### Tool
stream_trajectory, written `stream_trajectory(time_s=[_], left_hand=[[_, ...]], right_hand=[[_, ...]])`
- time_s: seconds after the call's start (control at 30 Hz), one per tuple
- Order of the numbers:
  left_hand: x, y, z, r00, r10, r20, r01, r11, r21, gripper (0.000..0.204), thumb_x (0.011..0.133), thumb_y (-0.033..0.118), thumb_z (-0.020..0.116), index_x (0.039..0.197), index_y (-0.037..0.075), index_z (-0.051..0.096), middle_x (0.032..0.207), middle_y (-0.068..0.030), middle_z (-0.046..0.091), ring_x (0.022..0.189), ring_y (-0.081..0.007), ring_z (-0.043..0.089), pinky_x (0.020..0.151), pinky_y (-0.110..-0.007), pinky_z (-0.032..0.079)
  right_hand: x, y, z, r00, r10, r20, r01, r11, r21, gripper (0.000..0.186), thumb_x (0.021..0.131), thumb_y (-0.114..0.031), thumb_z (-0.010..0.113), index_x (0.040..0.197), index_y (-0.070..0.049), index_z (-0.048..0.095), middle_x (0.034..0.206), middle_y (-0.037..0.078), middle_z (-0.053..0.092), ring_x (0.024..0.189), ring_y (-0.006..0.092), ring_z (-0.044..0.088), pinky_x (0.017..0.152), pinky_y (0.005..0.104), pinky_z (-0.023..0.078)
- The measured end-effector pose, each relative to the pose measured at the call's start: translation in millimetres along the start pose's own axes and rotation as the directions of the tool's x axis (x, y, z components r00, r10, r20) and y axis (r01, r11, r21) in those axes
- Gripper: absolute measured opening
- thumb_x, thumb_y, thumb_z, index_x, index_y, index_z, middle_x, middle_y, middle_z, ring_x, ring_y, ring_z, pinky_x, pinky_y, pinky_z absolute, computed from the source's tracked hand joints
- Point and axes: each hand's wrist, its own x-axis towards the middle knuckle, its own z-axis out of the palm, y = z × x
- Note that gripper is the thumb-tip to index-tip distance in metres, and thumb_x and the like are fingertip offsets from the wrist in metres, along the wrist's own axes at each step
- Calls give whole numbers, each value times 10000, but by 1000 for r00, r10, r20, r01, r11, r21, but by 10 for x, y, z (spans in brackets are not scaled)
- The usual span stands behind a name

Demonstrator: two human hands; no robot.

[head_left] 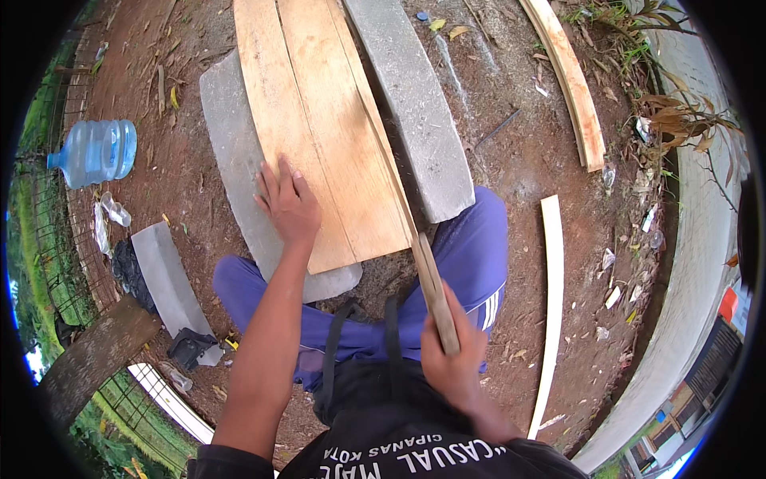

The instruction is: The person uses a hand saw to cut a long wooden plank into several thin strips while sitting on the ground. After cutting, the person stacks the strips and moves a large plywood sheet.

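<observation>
Planks (pixel 343 168) of pale wood, set side by side along a seam, lie partly over a grey concrete slab (pixel 226 132), just left of a second slab (pixel 415 112). The left hand (pixel 293 207) rests flat on them, fingers spread, near their left edge. The right hand (pixel 460 369) grasps a wooden stick (pixel 433 287) at their near right corner. Brown soil (pixel 519 152) leaves room between the second slab and a long batten (pixel 550 311); purple trousers (pixel 471 247) hem the near end. The planks' far ends are cut off; whether the stick touches them is unclear.
</observation>
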Motion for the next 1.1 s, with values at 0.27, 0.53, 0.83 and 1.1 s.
stream_trajectory(time_s=[0.27, 0.53, 0.83, 1.1], left_hand=[[-44, -37, -54, 1000, -15, 18, 16, 1000, -13, 520, 1089, 339, 419, 1578, 162, 447, 1661, -223, 301, 1549, -423, 237, 1239, -634, 111], [27, 45, -20, 1000, 16, 4, -16, 1000, -21, 528, 1091, 345, 406, 1584, 160, 434, 1660, -234, 297, 1551, -425, 230, 1236, -637, 108], [5, -103, -18, 1000, -2, -9, 2, 1000, -10, 525, 1092, 357, 409, 1579, 164, 447, 1668, -225, 287, 1554, -413, 231, 1250, -614, 91], [24, -25, -18, 1000, -12, -4, 12, 1000, -12, 518, 1089, 350, 425, 1581, 189, 447, 1669, -205, 296, 1554, -411, 232, 1249, -619, 106]], right_hand=[[1444, 163, 989, 998, -56, -39, 54, 998, -44, 400, 867, -63, 631, 1256, 31, 634, 768, 266, 659, 692, 436, 678, 641, 463, 547], [-156, -16, -149, 1000, 15, 26, -16, 1000, 24, 512, 861, 8, 669, 1357, 95, 579, 979, 210, 755, 741, 326, 762, 662, 362, 592], [1290, 93, 792, 996, -90, 30, 90, 996, -25, 453, 840, -52, 654, 1257, 107, 579, 774, 288, 655, 702, 467, 673, 617, 508, 536], [28, -12, 59, 993, -115, 10, 115, 993, -29, 559, 839, 39, 666, 1380, 115, 547, 976, 234, 751, 749, 343, 765, 646, 370, 585]])
